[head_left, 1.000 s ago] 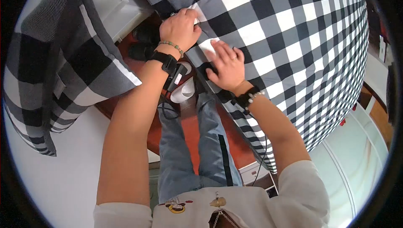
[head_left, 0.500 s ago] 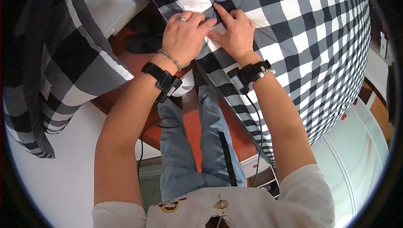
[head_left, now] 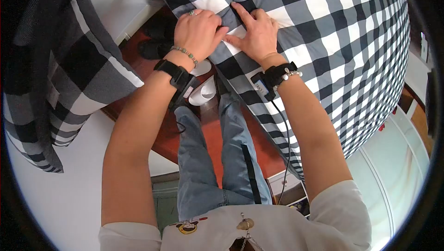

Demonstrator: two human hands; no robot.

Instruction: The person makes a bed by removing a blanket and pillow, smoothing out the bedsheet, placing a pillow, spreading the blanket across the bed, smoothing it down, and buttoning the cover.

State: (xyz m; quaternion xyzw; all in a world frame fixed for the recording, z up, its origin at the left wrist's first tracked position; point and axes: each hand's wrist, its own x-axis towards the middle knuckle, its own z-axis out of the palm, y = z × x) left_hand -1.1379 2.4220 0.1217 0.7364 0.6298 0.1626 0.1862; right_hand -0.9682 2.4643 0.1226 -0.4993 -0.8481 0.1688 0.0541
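A large black, white and grey checked quilt [head_left: 314, 61] spreads over the bed on the right. At its near-left edge, my left hand [head_left: 198, 33] has its fingers curled round the fabric, their tips hidden. My right hand [head_left: 257, 36] lies on top of the quilt just to the right, index finger stretched out and thumb apart, pressing into a small dip. A gap separates the two hands. Each wrist wears a black strap with a small box, and a beaded bracelet.
Checked fabric [head_left: 88, 75] hangs at the left beside a white surface [head_left: 85, 177]. Reddish flooring [head_left: 210, 133] lies below, with white slippers [head_left: 202, 93] and dark shoes [head_left: 155, 49]. Pale glossy panels [head_left: 386, 168] stand at the right. A cable [head_left: 287, 144] trails from my right wrist.
My left hand has shifted slightly left, widening the gap from my right hand, which barely moved. More of the white slippers shows below my left wrist.
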